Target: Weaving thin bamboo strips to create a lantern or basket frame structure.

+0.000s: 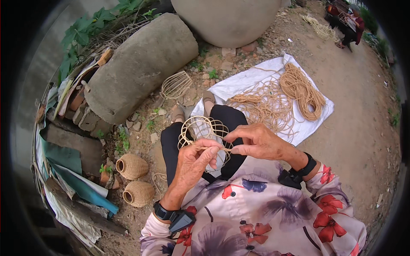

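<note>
My left hand (194, 164) pinches a strand of tan cord (223, 149) at the lower part of a pale, open lattice frame (197, 119) resting between my knees. My right hand (260, 143) is at the frame's right side, thumb and fingertips curled at the same strand; the exact grip is partly hidden. A white sheet (220, 89) lies under and beyond my feet, holding a looped coil of tan cord (301, 91) and a loose tangle (265, 106). Two woven round pots (132, 166) lie on the ground to my left.
A concrete cylinder (141, 64) and a large rounded grey object (224, 21) lie ahead, near a spare wire-like frame (176, 85). Rubble, boards and torn sheeting (68, 158) line the left. A dirt path (354, 119) runs right, where another person (352, 25) sits at the far end.
</note>
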Tool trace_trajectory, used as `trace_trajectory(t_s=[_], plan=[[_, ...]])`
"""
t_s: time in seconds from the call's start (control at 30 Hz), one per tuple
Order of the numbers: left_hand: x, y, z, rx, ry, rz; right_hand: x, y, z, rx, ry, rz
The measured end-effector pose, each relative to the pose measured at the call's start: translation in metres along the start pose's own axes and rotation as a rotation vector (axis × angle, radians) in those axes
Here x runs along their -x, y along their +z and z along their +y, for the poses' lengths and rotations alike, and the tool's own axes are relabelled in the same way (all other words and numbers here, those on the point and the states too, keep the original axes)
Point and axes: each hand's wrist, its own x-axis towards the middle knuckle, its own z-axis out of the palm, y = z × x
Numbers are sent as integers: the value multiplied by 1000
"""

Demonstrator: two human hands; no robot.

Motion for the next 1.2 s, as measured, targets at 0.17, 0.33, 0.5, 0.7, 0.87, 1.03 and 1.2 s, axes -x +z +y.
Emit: trace_trajectory(t_s=[0.17,0.33,0.5,0.7,0.87,1.03,1.2], plan=[[0,-7,0,-118,56,-31,-2,22,0,-223,102,-98],[-20,-43,14,-1217,708,125,12,20,25,-322,270,-38],[-37,-50,-1,-1206,600,40,8,22,13,-517,310,-105],[-51,-53,-16,-1076,484,30,-13,20,9,-298,378,-302],[-59,-47,-1,-816,331,-63,-29,43,24,21,247,-85],[-62,-47,9,-1083,275,-131,-38,61,20,251,90,207],[-61,-41,9,-687,56,-96,-39,66,23,237,67,259]])
